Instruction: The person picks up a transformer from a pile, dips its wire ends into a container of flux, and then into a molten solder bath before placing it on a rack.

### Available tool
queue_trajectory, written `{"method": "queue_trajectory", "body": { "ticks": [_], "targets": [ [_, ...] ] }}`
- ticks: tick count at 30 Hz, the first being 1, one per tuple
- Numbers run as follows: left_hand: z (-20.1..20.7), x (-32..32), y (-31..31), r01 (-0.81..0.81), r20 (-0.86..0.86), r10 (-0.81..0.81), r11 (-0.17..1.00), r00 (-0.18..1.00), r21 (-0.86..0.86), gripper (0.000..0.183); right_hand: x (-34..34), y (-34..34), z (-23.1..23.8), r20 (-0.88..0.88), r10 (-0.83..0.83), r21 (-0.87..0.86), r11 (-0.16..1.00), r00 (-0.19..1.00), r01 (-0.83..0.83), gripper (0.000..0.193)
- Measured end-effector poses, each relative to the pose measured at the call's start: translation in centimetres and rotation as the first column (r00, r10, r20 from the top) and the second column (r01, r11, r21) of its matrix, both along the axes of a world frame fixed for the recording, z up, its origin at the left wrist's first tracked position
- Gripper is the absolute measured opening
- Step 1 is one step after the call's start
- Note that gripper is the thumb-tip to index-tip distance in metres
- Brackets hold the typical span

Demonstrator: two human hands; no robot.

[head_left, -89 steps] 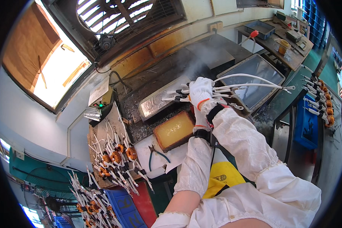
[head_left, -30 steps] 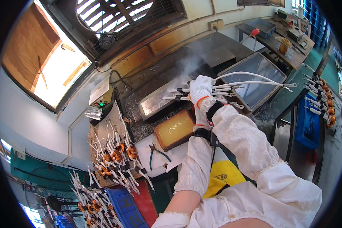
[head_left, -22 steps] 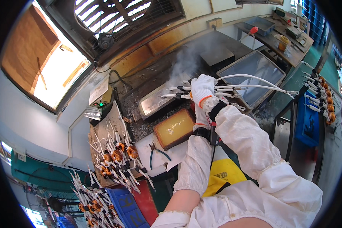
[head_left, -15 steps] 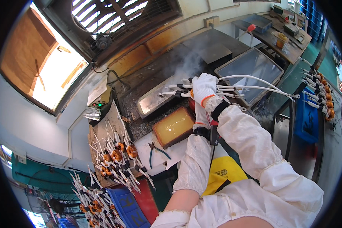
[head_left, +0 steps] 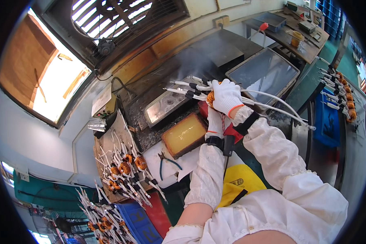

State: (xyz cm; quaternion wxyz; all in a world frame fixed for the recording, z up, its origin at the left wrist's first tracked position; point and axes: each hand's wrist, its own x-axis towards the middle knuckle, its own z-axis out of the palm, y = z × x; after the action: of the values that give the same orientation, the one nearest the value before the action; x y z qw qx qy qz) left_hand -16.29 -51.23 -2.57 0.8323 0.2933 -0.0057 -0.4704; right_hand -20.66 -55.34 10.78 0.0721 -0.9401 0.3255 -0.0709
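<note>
My right hand (head_left: 227,96), in a white knitted glove, is closed round a copper-wound toroidal coil (head_left: 210,99) with white cables. Its stripped cable ends and black sleeves point left over a shallow metal trough (head_left: 166,106) with a shiny surface; long white cables (head_left: 272,106) trail off right. Just below, my left hand (head_left: 214,123), also gloved, reaches up against the coil's underside, its fingertips partly hidden. In front of the trough lies a rectangular pan (head_left: 184,136) of amber material. Thin smoke rises behind the cable ends.
Several coils with cables (head_left: 126,166) lie on the bench at left, beside green-handled pliers (head_left: 166,164). More fill a blue bin (head_left: 140,223) lower left. A grey-lidded tray (head_left: 266,77) stands right of the trough; further right, coils rest over another blue bin (head_left: 328,122).
Both hands have shifted slightly right with the coil, and more of its copper winding shows. The cable ends have swung away from the near edge of the trough.
</note>
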Motion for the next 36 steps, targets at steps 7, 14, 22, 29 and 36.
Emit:
{"method": "queue_trajectory", "body": {
  "ticks": [7, 14, 22, 29, 36],
  "targets": [
    [0.3, 0.1, 0.0, 0.035, 0.106, -0.04, 0.998, 0.994, 0.055, 0.053, -5.1, 0.1, -1.0, 0.309, -0.034, 0.056, 0.998, 0.951, 0.018, 0.053],
    [1.3, -0.5, 0.8, 0.165, 0.054, -0.162, 0.984, 0.985, -0.06, 0.039, -9.0, -1.1, -2.5, 0.431, -0.077, 0.285, 0.957, 0.899, -0.055, 0.08],
    [1.9, -1.0, -0.1, 0.139, 0.104, -0.133, 0.989, 0.986, -0.058, 0.042, -9.3, -5.1, -7.6, 0.671, -0.057, 0.338, 0.911, 0.74, -0.236, 0.057],
    [-1.0, 0.2, 1.2, -0.048, 0.809, -0.122, 0.982, 0.575, 0.182, 0.035, -8.2, -6.4, -8.1, 0.697, -0.231, 0.445, 0.882, 0.679, -0.156, 0.05],
    [0.7, -1.8, 1.3, -0.196, 0.946, -0.221, 0.943, 0.237, 0.269, 0.061, -13.0, -13.0, -6.7, 0.674, -0.53, 0.738, 0.509, 0.515, -0.442, 0.047]
  ]
}}
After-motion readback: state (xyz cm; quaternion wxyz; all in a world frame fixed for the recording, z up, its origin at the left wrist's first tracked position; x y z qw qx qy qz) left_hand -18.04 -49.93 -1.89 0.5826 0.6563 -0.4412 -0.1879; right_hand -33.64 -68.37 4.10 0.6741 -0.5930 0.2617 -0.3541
